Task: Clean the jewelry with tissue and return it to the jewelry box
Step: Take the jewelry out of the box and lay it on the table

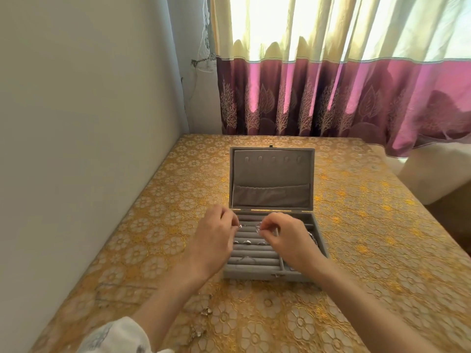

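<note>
A grey velvet jewelry box (318, 248) stands open in the middle of the table, its lid (271, 174) laid back. Both hands hover over its ring rolls. My left hand (211, 238) pinches a small silver ring (240, 226) at its fingertips. My right hand (283, 238) pinches another silver ring (258, 228) between thumb and fingers. Several silver rings (246, 242) sit in the rolls below. No tissue is visible.
The table carries a gold floral cloth (356, 225). Loose jewelry pieces (206, 311) lie on it near my left forearm, and more (197, 333) closer to the front edge. A wall runs along the left; a curtain (331, 98) hangs behind.
</note>
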`<state>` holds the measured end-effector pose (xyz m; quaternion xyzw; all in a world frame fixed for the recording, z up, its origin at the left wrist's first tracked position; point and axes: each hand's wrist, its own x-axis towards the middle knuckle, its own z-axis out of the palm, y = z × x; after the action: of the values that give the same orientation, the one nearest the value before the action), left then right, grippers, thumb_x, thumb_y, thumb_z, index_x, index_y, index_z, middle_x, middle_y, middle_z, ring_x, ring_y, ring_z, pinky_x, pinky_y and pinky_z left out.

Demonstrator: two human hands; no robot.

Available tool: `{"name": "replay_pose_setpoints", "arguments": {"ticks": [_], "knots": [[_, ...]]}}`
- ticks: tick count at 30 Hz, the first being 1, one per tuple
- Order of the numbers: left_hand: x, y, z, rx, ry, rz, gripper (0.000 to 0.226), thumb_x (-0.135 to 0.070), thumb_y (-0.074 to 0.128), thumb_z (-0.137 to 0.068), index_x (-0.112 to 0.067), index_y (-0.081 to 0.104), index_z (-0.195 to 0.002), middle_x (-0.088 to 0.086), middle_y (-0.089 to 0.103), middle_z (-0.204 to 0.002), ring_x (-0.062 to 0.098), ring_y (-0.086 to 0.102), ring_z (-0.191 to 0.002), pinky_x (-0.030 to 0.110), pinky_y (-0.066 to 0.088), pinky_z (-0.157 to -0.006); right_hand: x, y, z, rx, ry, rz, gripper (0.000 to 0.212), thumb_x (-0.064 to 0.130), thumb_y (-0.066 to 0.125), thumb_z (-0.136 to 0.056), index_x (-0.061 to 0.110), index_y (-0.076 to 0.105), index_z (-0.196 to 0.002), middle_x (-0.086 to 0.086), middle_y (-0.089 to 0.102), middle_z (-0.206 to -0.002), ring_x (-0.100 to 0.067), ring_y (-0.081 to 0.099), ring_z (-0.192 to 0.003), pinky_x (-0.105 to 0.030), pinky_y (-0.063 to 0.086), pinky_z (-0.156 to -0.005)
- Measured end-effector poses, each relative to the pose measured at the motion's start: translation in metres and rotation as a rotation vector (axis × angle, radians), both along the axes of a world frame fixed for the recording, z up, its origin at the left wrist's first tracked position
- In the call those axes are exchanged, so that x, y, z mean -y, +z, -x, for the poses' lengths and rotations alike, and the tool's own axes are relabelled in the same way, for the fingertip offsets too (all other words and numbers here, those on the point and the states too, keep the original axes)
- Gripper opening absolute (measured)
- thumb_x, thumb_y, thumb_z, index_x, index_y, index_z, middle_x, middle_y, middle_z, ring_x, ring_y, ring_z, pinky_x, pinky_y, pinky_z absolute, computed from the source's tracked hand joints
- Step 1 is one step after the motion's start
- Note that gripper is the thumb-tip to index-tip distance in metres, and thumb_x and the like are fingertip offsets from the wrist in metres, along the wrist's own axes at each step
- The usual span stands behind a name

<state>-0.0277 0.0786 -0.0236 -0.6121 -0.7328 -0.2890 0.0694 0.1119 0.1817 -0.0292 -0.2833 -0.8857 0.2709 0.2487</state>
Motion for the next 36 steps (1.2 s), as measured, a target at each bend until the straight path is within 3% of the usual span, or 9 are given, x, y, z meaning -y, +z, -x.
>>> {"name": "replay_pose_setpoints", "arguments": {"ticks": [3, 7, 11, 15, 19, 23, 32, 36], "knots": [[0.031, -0.001, -0.016, 0.026, -0.027, 0.025, 0.008, -0.015, 0.049, -0.094, -0.015, 0.056, -0.097, -0.009, 0.047, -0.091, 0.004, 0.039, -0.087, 0.008, 0.034, -0.079, 0.022, -0.004, -0.020, -0.044, -0.018, 0.025, 0.009, 0.015, 0.061, -0.087, 0.017, 0.062, -0.095, 0.010, 0.058, -0.087, -0.002, 0.054, -0.083, -0.011, 0.044, -0.072], [0.063, -0.011, -0.028, 0.055, -0.049, 0.088, 0.011, -0.017, 0.046, -0.095, -0.017, 0.056, -0.100, -0.012, 0.046, -0.090, 0.003, 0.041, -0.087, 0.007, 0.033, -0.075, 0.050, -0.014, -0.037, -0.034, -0.016, 0.029, 0.014, 0.015, 0.063, -0.085, 0.016, 0.064, -0.100, 0.008, 0.059, -0.091, -0.004, 0.055, -0.087, -0.012, 0.045, -0.079], [0.081, -0.028, -0.038, 0.067, -0.058, 0.168, 0.011, -0.021, 0.045, -0.096, -0.019, 0.055, -0.099, -0.009, 0.052, -0.094, 0.003, 0.044, -0.090, 0.015, 0.040, -0.083, 0.076, -0.030, -0.045, -0.038, -0.022, 0.044, 0.015, 0.016, 0.065, -0.084, 0.015, 0.066, -0.099, 0.007, 0.060, -0.091, -0.006, 0.055, -0.088, -0.012, 0.044, -0.080], [0.082, -0.044, -0.043, 0.038, -0.038, 0.175, 0.015, -0.023, 0.044, -0.096, -0.017, 0.056, -0.103, -0.005, 0.058, -0.101, 0.006, 0.046, -0.095, 0.016, 0.038, -0.086, 0.090, -0.049, -0.039, -0.021, -0.039, 0.017, 0.017, 0.020, 0.063, -0.085, 0.017, 0.067, -0.101, 0.006, 0.062, -0.095, -0.006, 0.053, -0.091, -0.020, 0.045, -0.086], [0.076, -0.057, -0.045, -0.023, -0.031, 0.137, 0.007, -0.016, 0.056, -0.090, -0.016, 0.062, -0.095, -0.003, 0.060, -0.093, 0.010, 0.052, -0.091, 0.024, 0.046, -0.084, 0.092, -0.060, -0.029, -0.065, -0.083, 0.023, 0.020, 0.017, 0.062, -0.086, 0.014, 0.070, -0.104, 0.003, 0.064, -0.099, -0.010, 0.052, -0.096, -0.019, 0.042, -0.087], [0.074, -0.065, -0.041, 0.025, -0.001, 0.114, 0.008, -0.014, 0.057, -0.089, -0.015, 0.062, -0.095, -0.003, 0.056, -0.096, 0.011, 0.049, -0.095, 0.023, 0.044, -0.087, 0.095, -0.071, -0.023, -0.102, -0.119, -0.051, 0.015, 0.014, 0.067, -0.081, 0.013, 0.072, -0.095, 0.002, 0.065, -0.091, -0.012, 0.053, -0.090, -0.026, 0.048, -0.080], [0.070, -0.065, -0.037, 0.061, -0.015, 0.078, 0.009, -0.014, 0.052, -0.092, -0.013, 0.060, -0.095, -0.003, 0.055, -0.097, 0.010, 0.046, -0.096, 0.022, 0.034, -0.092, 0.093, -0.079, -0.022, -0.122, -0.123, -0.088, 0.014, 0.012, 0.070, -0.078, 0.013, 0.073, -0.091, 0.001, 0.061, -0.083, -0.013, 0.053, -0.082, -0.025, 0.049, -0.070], [0.069, -0.064, -0.038, 0.069, -0.014, 0.080, 0.011, -0.015, 0.051, -0.093, -0.013, 0.060, -0.098, -0.003, 0.056, -0.099, 0.009, 0.046, -0.098, 0.019, 0.034, -0.092, 0.092, -0.079, -0.021, -0.116, -0.150, -0.097, 0.014, 0.012, 0.067, -0.081, 0.012, 0.072, -0.094, 0.002, 0.063, -0.087, -0.011, 0.054, -0.085, -0.021, 0.047, -0.074]]}}
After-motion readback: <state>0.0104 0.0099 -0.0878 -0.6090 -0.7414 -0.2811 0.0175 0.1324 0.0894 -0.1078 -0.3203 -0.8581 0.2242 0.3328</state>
